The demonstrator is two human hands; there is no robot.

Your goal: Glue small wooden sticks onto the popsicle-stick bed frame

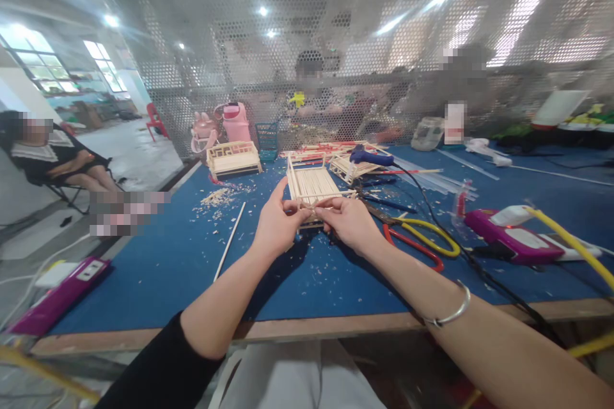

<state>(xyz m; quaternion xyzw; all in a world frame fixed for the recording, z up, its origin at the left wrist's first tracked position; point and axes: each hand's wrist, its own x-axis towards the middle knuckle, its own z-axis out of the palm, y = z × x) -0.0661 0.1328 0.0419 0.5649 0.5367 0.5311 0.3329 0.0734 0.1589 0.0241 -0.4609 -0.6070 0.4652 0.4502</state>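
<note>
A miniature bed made of pale wooden sticks (314, 182) stands on the blue tabletop in front of me. My left hand (278, 222) grips its near left corner, forefinger stretched up along the side post and thumb at the near rail. My right hand (354, 222) pinches the same near rail with closed fingertips, close to the left thumb. Whatever small piece may lie between the fingertips is too small to make out. Right of the bed lie pliers with one red and one yellow handle (426, 239). Behind them rests a blue glue gun (370, 157).
A stick bench (233, 158) stands back left, near wood shavings (218, 197) and a loose stick (230, 239). Another stick piece (352, 166) and red-tipped sticks lie behind. Purple power strips (511, 236) and cords flank the table. A seated person (57, 153) is left; others sit behind the mesh.
</note>
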